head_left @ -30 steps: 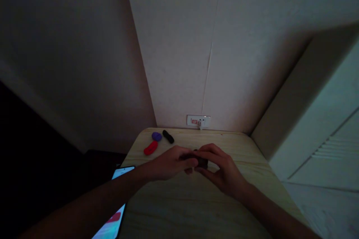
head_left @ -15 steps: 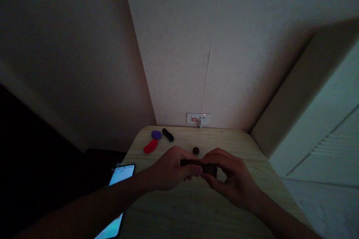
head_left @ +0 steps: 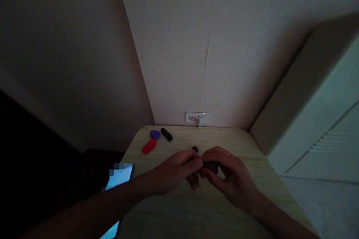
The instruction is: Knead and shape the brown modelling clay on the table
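Note:
Between both hands, above the wooden table (head_left: pixel 174 209), is a dark brown lump of modelling clay (head_left: pixel 210 166). My right hand (head_left: pixel 231 173) grips it with thumb and fingers. My left hand (head_left: pixel 179 170) pinches its left end, the thumb pressing on top; the fingers partly hide the clay. Just beyond the left fingertips a small brown clay ball (head_left: pixel 195 149) rests on the table, its lower part covered by the hand.
At the table's far left lie a purple clay lump (head_left: pixel 155 134), a red clay lump (head_left: pixel 149 146) and a black clay piece (head_left: pixel 166 134). A lit phone (head_left: pixel 120 177) lies at the left edge, partly under my left forearm. A wall socket (head_left: pixel 196 118) holds a plug behind the table.
My left fingers have shifted on the clay, the thumb now further over its left end and lower fingers extended. Less clay shows on the left. The view has moved slightly.

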`<state>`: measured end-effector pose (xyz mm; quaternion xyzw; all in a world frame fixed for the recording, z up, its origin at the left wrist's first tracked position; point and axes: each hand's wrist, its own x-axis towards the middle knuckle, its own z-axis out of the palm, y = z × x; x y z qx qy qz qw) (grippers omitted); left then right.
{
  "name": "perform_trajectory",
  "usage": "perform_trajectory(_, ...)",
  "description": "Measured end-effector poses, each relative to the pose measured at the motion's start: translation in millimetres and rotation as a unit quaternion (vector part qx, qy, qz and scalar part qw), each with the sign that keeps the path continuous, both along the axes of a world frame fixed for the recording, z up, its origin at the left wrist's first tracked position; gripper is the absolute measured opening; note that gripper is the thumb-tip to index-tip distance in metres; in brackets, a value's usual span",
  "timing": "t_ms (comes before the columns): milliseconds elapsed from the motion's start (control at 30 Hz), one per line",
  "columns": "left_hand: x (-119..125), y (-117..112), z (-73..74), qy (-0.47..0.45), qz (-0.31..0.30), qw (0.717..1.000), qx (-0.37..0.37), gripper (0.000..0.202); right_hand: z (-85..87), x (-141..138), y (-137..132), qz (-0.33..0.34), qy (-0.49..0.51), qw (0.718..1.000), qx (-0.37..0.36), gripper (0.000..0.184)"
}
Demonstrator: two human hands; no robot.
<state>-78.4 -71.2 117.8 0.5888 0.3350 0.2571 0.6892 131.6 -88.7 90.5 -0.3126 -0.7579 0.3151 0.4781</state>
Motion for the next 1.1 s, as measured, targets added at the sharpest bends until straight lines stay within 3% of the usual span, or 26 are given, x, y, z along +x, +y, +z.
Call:
perform_trajectory(100, 0.2, 2.5, -1.6, -0.009, 0.035, 0.999, 0.028, 0.047, 2.5, 1.6, -0.1, 0.013, 0.007, 1.0, -0.005, 0.024)
perform_trajectory(267, -0.5, -2.7, 5.6, 0.077, 0.072, 0.982, 0.159, 0.023, 0.2, 2.4, -6.2, 0.012, 0.035, 0.998, -0.059, 0.043)
perform_trajectory(400, -1.6, -7.1, 14.3, 0.142, 0.067, 0.954, 0.255, 0.018, 0.2, -0.1, -4.5, 0.016, 0.076, 0.989, -0.122, 0.038)
perform_trajectory(567, -0.9, -7.8, 17.3, 0.167, 0.074, 0.933, 0.311, 0.013, 6.8, -2.5, -1.6, 0.005, 0.062, 0.99, -0.124, 0.026)
perform_trajectory(800, 2.5, -11.0, 15.1, 0.108, 0.067, 0.97, 0.208, 0.015, 8.5, -0.6, -10.4, -0.012, 0.069, 0.983, -0.172, 0.02)
perform_trajectory(1100, 6.8, -7.9, 13.5, 0.047, 0.077, 0.991, 0.099, 0.022, 4.1, -1.7, -12.3, -0.028, 0.018, 0.996, -0.077, 0.009)
